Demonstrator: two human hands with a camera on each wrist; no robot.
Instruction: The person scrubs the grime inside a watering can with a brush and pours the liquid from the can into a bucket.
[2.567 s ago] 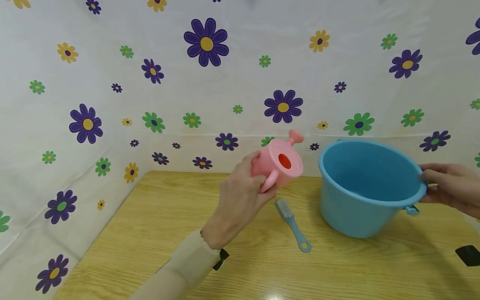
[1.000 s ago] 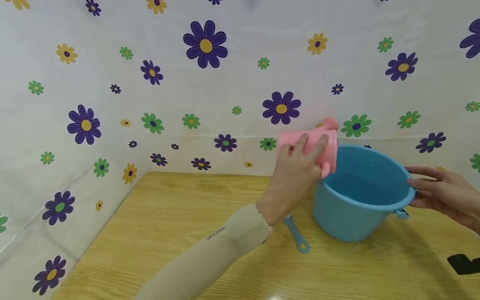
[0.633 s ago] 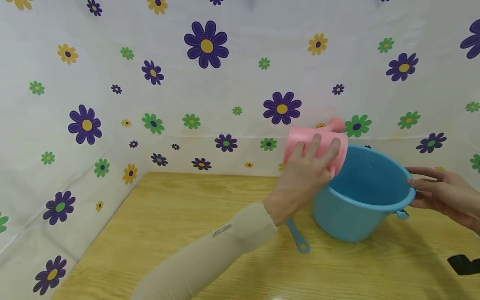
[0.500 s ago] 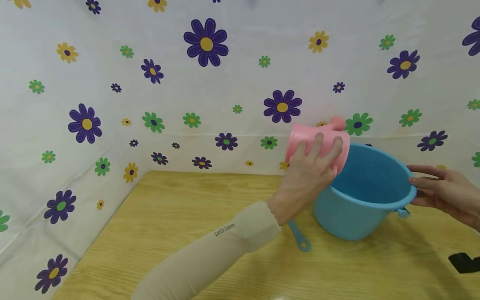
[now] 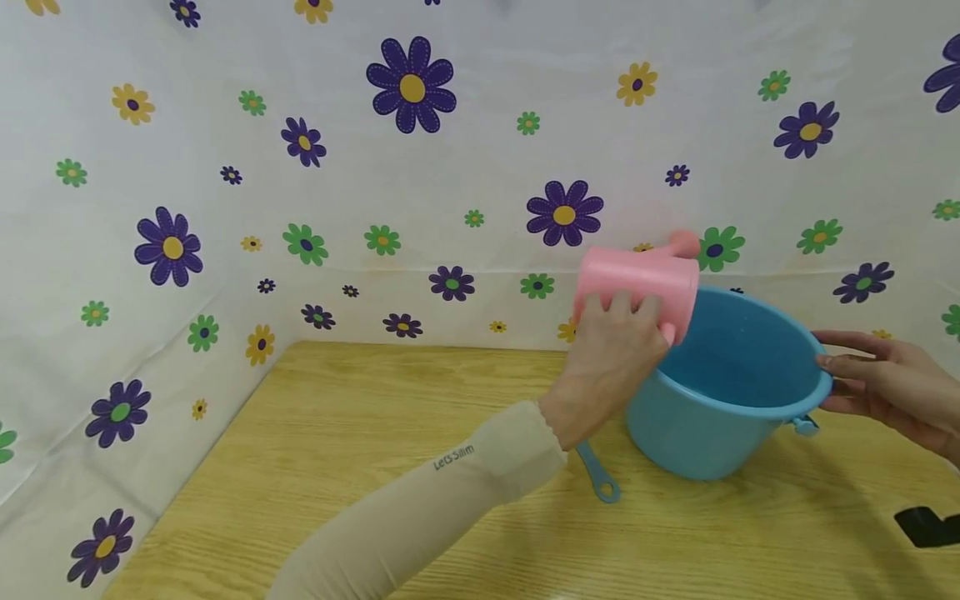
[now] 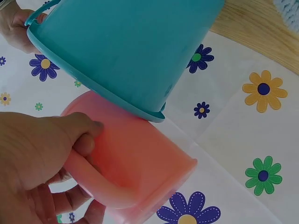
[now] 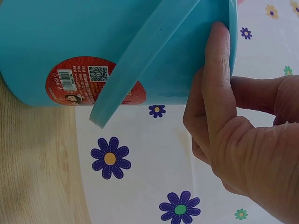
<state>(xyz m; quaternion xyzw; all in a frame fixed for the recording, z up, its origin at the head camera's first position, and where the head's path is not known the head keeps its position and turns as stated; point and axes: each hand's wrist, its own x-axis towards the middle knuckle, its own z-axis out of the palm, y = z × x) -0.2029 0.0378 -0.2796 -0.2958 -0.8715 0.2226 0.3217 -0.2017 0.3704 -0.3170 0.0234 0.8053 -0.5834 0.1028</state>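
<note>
My left hand [image 5: 611,354] grips a pink toy watering can [image 5: 637,279] by its handle and body. The can lies tipped on its side, its top end over the left rim of a blue bucket [image 5: 697,437]. Its sprinkler spout points up and right. In the left wrist view the pink can [image 6: 135,149] overlaps the bucket's rim, and the thumb lies over the handle. My right hand [image 5: 892,379] holds the bucket's right rim, thumb on the inner side and fingers outside. The bucket leans slightly, and its handle [image 7: 140,60] hangs down in the right wrist view.
A blue brush [image 5: 600,477] lies on the wooden table [image 5: 360,433] left of the bucket, its bristle end hidden behind the left arm. A white flowered cloth [image 5: 465,150] rises behind the table and along its left side.
The watering can has moved right from above the brush to the bucket's rim and tipped onto its side. The bucket has shifted slightly left. Lately the left fingers have drawn in lower on the can.
</note>
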